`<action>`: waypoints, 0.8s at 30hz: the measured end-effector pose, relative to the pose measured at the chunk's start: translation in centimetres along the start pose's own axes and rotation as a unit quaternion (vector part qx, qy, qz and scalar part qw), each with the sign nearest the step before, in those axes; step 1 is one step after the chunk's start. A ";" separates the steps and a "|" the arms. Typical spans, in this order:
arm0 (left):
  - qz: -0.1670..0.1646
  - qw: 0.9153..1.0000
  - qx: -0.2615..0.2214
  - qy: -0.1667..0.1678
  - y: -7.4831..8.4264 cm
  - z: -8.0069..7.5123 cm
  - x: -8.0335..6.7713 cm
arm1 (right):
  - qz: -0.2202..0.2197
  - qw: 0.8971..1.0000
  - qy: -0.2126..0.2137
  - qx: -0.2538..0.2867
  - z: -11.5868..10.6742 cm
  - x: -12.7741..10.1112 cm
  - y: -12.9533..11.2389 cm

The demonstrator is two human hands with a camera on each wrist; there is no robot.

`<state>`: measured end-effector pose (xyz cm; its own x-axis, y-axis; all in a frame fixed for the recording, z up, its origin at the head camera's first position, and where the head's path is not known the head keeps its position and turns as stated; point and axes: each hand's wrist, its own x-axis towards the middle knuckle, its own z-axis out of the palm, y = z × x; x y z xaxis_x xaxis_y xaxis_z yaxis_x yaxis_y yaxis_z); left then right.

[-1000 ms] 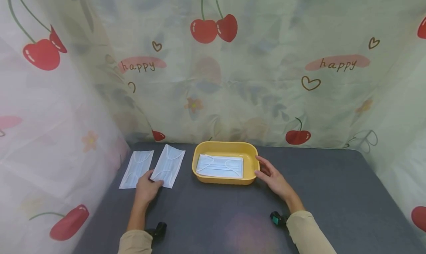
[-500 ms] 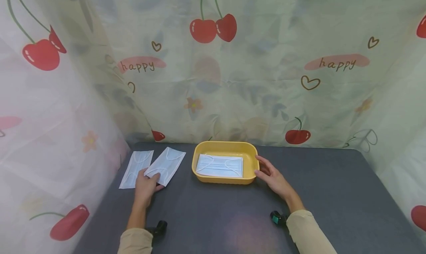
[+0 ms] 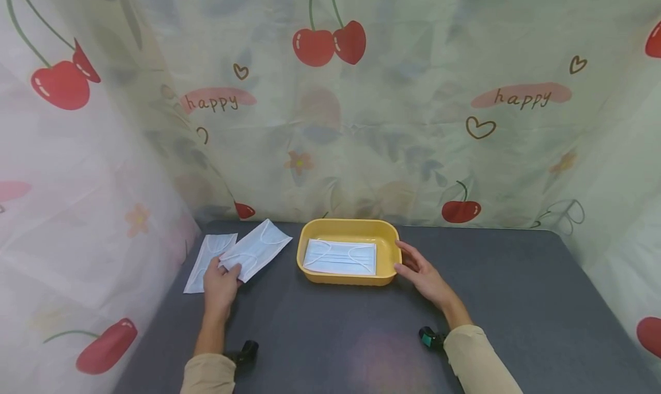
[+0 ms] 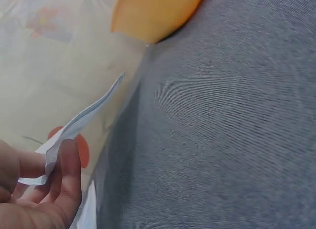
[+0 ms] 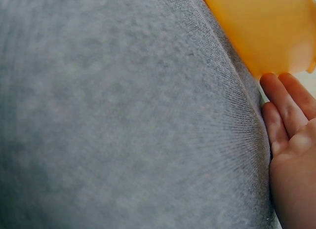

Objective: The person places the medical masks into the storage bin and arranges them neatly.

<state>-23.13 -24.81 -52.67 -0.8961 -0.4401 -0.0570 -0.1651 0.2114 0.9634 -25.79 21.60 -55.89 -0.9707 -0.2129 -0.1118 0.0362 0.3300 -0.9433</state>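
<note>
My left hand (image 3: 221, 288) pinches the near end of a pale blue face mask (image 3: 258, 248) between thumb and fingers. In the left wrist view this mask (image 4: 81, 119) stands edge-on, lifted off the table. A second face mask (image 3: 210, 253) lies flat to its left, partly hidden by the hand. At the right end of a yellow tray (image 3: 348, 280), my right hand (image 3: 428, 279) rests its fingertips on the wall, fingers fairly straight. Inside the tray lies another face mask (image 3: 341, 257), set lengthwise with its white ear loops on top.
The tray stands near the back edge of a dark grey table (image 3: 330, 331). Behind and at both sides hangs a printed curtain (image 3: 361, 153) with cherries and lettering. A small black device is worn at each wrist.
My left hand has picked up the right-hand loose mask, raised it off the table and turned it clockwise. The right hand and tray have stayed put.
</note>
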 end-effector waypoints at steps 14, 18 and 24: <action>0.010 1.000 -0.007 0.014 2.4 -1.2 0.2 | 0.001 1.000 -0.001 -0.002 -0.1 -0.1 -0.2; 0.020 1.000 0.015 0.007 3.7 -1.7 0.1 | 0.001 1.000 -0.002 -0.003 -0.1 -0.1 -0.2; 0.012 0.986 0.164 -0.007 4.5 -2.8 0.3 | 0.001 1.000 -0.001 0.000 -0.1 -0.2 -0.3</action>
<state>-22.99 -26.40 -47.67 -0.9065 -0.4203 -0.0408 -0.2662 0.4937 0.8279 -25.66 21.60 -55.59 -0.9701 -0.2143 -0.1135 0.0375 0.3300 -0.9432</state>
